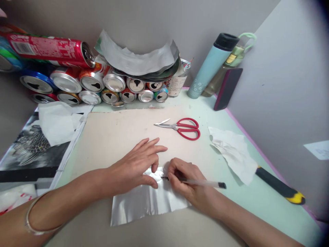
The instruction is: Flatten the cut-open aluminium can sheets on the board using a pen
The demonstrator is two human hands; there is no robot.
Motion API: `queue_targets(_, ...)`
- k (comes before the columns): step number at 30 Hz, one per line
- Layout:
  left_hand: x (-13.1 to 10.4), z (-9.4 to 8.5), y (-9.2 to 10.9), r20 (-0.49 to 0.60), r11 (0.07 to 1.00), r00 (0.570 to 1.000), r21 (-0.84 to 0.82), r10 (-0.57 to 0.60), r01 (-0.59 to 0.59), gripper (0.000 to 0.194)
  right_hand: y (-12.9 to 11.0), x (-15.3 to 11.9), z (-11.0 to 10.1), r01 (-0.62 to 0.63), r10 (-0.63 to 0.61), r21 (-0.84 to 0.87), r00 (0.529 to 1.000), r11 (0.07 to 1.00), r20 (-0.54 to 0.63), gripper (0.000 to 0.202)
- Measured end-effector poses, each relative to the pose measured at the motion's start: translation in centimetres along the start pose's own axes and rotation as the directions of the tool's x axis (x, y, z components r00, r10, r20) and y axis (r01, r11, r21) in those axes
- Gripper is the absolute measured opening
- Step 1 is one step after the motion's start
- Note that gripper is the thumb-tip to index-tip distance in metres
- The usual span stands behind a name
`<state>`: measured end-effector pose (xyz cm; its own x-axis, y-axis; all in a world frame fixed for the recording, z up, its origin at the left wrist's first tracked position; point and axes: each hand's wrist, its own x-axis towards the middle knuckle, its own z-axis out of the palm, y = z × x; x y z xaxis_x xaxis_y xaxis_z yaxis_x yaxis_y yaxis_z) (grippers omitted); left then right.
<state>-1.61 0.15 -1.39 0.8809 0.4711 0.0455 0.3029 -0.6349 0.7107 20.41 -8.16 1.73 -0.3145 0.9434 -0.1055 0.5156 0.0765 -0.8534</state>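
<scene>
A thin silver metal sheet [133, 207], its surface slightly wavy, lies on the beige board. My left hand [133, 164] rests over its upper left part, with fingers spread and the thumb and bent index finger apart. Between those two tips is a small bright silver patch, perhaps a separate cut piece; I cannot tell. My right hand [190, 181] grips a clear pen [205, 183] with a black end, its tip down at the sheet beside my left index finger. Red-handled scissors [180, 127] lie beyond both hands, a thin silver sliver by their blades.
Stacked drink cans [113, 84] line the back wall, with curved metal sheets [136, 61] on top. A blue bottle [213, 67] and a dark phone [228, 89] stand at back right. Crumpled tissue [232, 151] touches a black-yellow handle [280, 185]. Papers [28, 144] lie left.
</scene>
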Motion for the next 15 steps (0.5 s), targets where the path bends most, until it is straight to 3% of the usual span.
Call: queue_targets(15, -0.07, 0.1, -0.08, -0.015, 1.0, 1.0, -0.017, 0.0, -0.001, 0.032, 0.17, -0.16, 0.19, 0.01, -0.01, 0.003, 1.0, 1.0, -0.015, 0.019)
